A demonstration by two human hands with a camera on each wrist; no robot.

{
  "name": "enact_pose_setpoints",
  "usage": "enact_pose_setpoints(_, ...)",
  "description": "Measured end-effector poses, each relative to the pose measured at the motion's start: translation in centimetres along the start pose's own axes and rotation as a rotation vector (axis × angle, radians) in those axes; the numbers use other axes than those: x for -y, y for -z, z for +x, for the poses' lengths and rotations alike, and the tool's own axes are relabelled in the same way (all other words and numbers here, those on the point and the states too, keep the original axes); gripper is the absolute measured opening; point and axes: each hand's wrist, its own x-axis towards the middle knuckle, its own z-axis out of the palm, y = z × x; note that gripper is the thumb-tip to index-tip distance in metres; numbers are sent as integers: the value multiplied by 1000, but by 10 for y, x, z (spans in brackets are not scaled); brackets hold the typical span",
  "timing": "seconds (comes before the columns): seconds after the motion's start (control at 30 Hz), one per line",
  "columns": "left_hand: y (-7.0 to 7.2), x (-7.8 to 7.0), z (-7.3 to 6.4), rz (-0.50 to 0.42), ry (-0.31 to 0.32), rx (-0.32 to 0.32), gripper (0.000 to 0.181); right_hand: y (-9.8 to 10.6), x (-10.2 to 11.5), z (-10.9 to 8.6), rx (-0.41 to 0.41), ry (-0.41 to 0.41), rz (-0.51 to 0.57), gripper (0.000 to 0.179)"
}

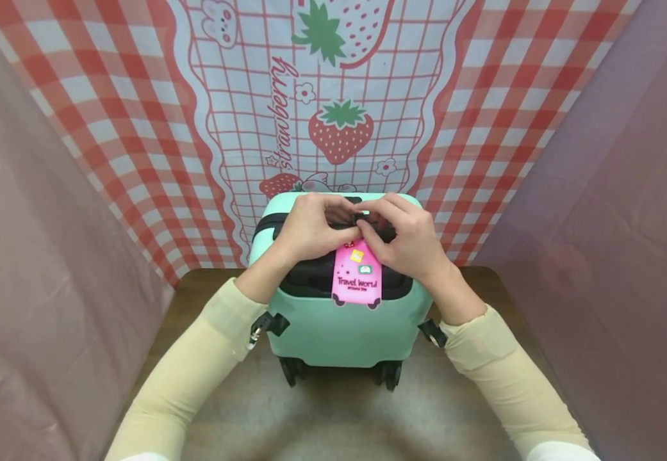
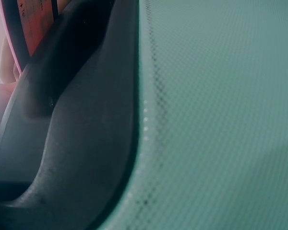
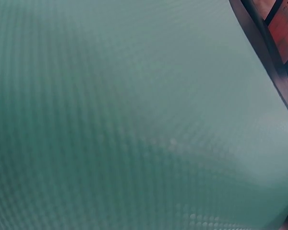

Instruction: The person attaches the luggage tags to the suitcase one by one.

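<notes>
A mint-green suitcase stands on its wheels in front of me, its black top panel towards me. From that panel hangs a pink luggage tag printed "Travel World". My left hand and right hand meet at the tag's upper end, thumbs and fingertips pinching around its dark strap. How the strap runs is hidden by the fingers. In the left wrist view, the tag's back shows beside the black panel. The right wrist view is mostly the green shell, with the tag's reddish back at the corner.
The suitcase stands on a brown wooden table. Behind it hangs a red-and-white strawberry-print cloth. Pinkish-grey curtains flank both sides. A black strap crosses the suitcase's upper left edge.
</notes>
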Motion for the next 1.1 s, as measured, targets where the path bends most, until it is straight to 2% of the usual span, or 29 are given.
enact_pose_setpoints(0.27, 0, 0, 0, -4, -5, 4, 28, -1, 0, 0, 6, -9, 5, 16)
enact_pose_setpoints(0.6, 0, 1, 0, -18, 5, -16, 28, 0, 1, 0, 73, -58, 20, 16)
enact_pose_setpoints(0.87, 0, 1, 0, -46, 8, -27, 27, -1, -1, 1, 35, -22, 21, 16)
enact_pose_setpoints(1.1, 1, 0, -2, -44, 3, -19, 28, -1, 1, 0, 50, -35, -1, 14)
